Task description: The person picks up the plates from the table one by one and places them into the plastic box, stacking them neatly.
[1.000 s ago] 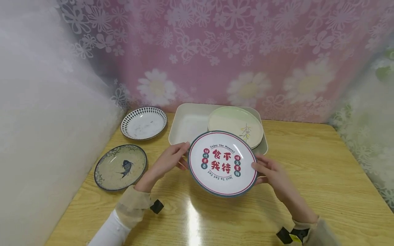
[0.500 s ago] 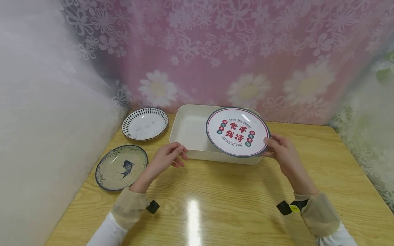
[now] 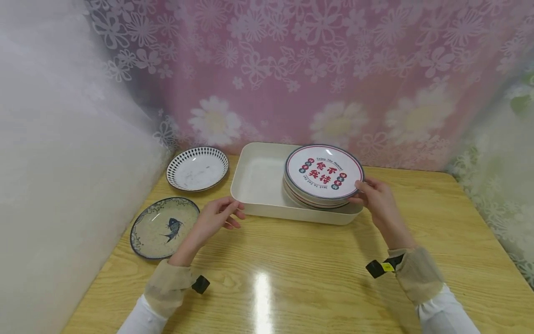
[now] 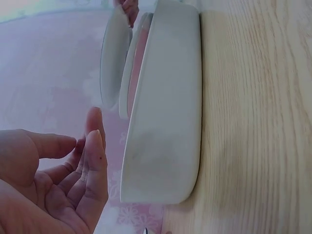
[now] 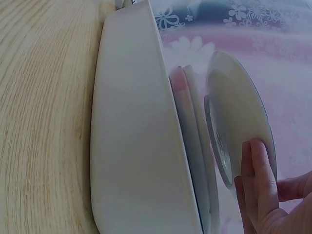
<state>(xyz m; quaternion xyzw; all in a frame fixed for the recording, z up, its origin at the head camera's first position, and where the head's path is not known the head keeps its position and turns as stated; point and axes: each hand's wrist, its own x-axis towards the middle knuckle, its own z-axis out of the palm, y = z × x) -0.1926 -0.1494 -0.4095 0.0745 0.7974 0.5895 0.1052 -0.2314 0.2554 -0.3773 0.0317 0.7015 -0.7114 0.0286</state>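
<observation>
A white plate (image 3: 321, 185) with red characters and a blue-green rim is gripped at its right edge by my right hand (image 3: 377, 204). In the right wrist view, thumb and fingers pinch the plate (image 5: 239, 97) from both sides, and a gap shows between it and the plates (image 5: 192, 131) underneath. Those lower plates are stacked in the right half of a cream rectangular tray (image 3: 267, 208). My left hand (image 3: 214, 220) holds nothing; its fingers are loosely bent near the tray's front left corner. The left wrist view shows the left hand (image 4: 63, 175) apart from the tray wall (image 4: 165, 107).
To the left lie a white plate with a black diamond rim (image 3: 197, 169) and a beige plate with a blue fish (image 3: 167, 227). A pink floral curtain (image 3: 267, 69) hangs behind the wooden table (image 3: 317, 278). A pale wall covering (image 3: 62, 153) borders the left.
The character plate has moved away from me and right, to above the stack in the tray. My left hand has let go of it and drawn back leftward; my right still holds it.
</observation>
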